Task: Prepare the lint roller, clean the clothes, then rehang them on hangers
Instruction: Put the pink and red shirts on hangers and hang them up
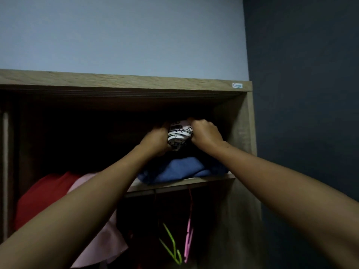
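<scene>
A white garment with black patterns [179, 135] is bunched up in the upper compartment of a wooden wardrobe [241, 133]. My left hand [155, 139] grips its left side and my right hand [204, 133] grips its right side, both arms stretched up. Under it a folded blue cloth [180, 170] lies on the shelf [186, 183]. Below the shelf hang a green hanger [172, 244] and a pink hanger [189, 230], both bare. No lint roller is in view.
A red garment [40, 199] and a pink garment [108, 243] hang at the lower left. The wardrobe's top board [124, 82] runs just above my hands. A dark blue wall [307, 94] stands to the right.
</scene>
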Action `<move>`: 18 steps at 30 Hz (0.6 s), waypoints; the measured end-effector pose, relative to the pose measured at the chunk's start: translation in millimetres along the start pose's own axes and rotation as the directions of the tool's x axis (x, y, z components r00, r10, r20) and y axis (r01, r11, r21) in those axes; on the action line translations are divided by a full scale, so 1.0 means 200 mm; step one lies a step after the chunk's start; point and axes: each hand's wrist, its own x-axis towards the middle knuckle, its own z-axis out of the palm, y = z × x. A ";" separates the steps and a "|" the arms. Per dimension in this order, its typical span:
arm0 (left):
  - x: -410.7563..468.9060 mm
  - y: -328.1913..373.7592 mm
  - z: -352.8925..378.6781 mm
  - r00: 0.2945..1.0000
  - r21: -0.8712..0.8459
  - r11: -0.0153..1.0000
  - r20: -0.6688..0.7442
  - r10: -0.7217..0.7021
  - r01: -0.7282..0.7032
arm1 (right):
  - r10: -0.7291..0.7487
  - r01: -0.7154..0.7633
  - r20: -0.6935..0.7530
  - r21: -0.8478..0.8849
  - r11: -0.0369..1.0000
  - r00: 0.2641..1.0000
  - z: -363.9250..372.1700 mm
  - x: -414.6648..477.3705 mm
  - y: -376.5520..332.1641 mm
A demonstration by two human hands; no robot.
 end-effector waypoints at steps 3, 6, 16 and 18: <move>0.03 0.11 0.10 0.999 -0.019 0.999 0.033 0.031 -0.030 | 0.123 -0.117 0.111 -0.058 0.991 0.986 0.02 -0.05 0.15; 0.02 0.14 0.22 0.988 -0.041 0.998 0.147 0.043 -0.037 | 0.256 -0.212 0.374 -0.155 0.965 0.891 0.10 -0.12 0.25; -0.12 -0.03 0.13 0.960 -0.318 0.946 0.239 0.145 -0.064 | 0.077 -0.130 0.423 0.098 0.987 0.903 0.16 -0.21 0.17; -0.15 -0.04 0.11 0.964 -0.264 0.963 0.239 0.116 -0.051 | 0.118 -0.164 0.437 0.069 0.984 0.892 0.14 -0.21 0.13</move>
